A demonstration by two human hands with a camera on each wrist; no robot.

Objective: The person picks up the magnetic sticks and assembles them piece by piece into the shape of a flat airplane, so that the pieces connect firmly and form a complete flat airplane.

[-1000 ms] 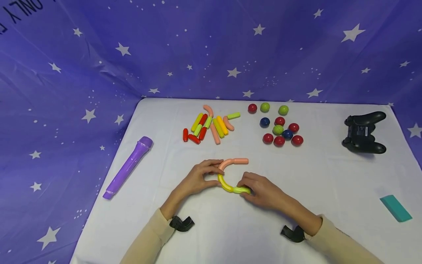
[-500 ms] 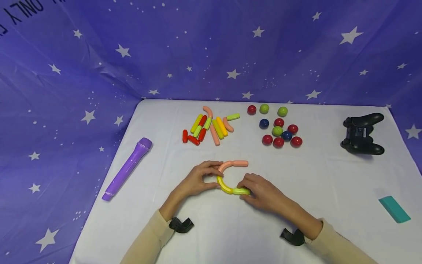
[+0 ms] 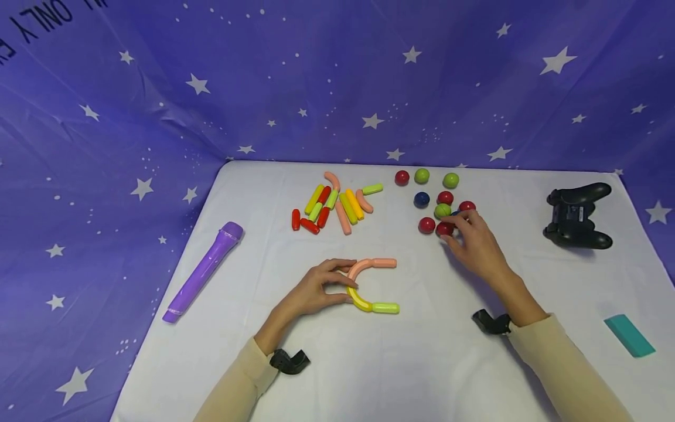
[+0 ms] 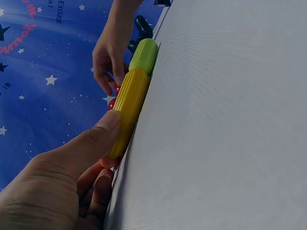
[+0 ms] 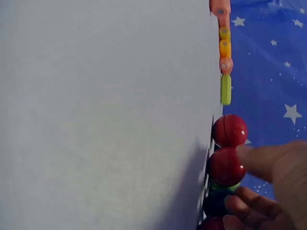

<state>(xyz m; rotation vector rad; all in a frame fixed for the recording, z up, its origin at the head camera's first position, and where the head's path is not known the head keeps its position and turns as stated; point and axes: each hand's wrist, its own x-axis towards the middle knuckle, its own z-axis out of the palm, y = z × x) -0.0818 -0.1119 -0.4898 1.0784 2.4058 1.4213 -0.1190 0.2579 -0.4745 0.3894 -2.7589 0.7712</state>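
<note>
A C-shaped chain of sticks [image 3: 369, 285] lies on the white table [image 3: 411, 363]: two pink pieces on top, then a yellow curve and a green end. My left hand [image 3: 349, 282] pinches the chain at its left bend. In the left wrist view my thumb [image 4: 96, 139] presses the yellow stick [image 4: 129, 105], with the green stick [image 4: 144, 55] beyond it. My right hand [image 3: 454, 230] reaches into the cluster of balls [image 3: 442, 202]. Its fingers are loosely bent, and one fingertip [image 5: 249, 160] touches a red ball [image 5: 223, 167]. The hand hides some of the balls.
A pile of loose coloured sticks [image 3: 337, 202] lies at the back centre. A purple microphone toy [image 3: 205, 269] is at the left, a black game controller [image 3: 577, 215] at the right, and a teal block [image 3: 630, 335] near the right edge. Blue starry cloth surrounds the table.
My right hand has let go of the green end of the chain and moved up and right to the balls. The left hand stays on the chain.
</note>
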